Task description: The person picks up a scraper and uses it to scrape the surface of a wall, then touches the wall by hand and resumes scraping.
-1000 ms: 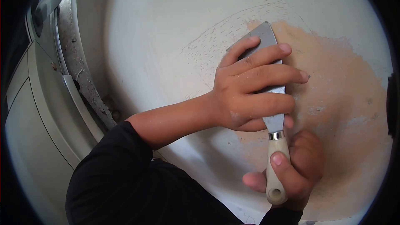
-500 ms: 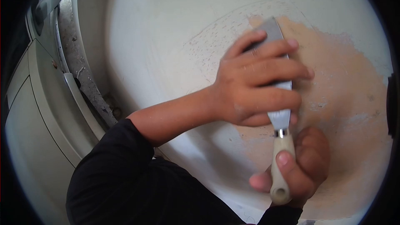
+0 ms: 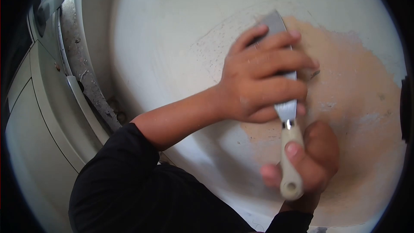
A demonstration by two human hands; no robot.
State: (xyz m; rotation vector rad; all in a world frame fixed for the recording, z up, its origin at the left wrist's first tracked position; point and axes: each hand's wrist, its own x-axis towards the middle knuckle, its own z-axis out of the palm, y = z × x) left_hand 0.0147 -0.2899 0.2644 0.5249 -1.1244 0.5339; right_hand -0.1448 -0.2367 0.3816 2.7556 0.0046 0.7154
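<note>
A putty knife (image 3: 291,112) with a grey metal blade and a cream handle lies against a pale curved panel (image 3: 164,39). My left hand (image 3: 263,71) reaches across from the left and grips the blade, its fingers laid over the metal and curling past the right edge. Below it, my right hand (image 3: 317,159) is closed around the handle, with the thumb on top and the handle's holed end showing. Tan filler (image 3: 345,77) covers a wide patch of the panel under and to the right of the blade. Small dark marks dot the panel left of the blade tip.
At the far left stands a light-coloured car door (image 3: 47,103) with its handle (image 3: 51,4). A dusty gap (image 3: 86,69) runs between it and the panel. A black piece (image 3: 405,108) sits at the panel's right edge.
Both hands and the putty knife have shifted slightly up and to the left. A small dark bit now shows on the filler beside my left fingertips.
</note>
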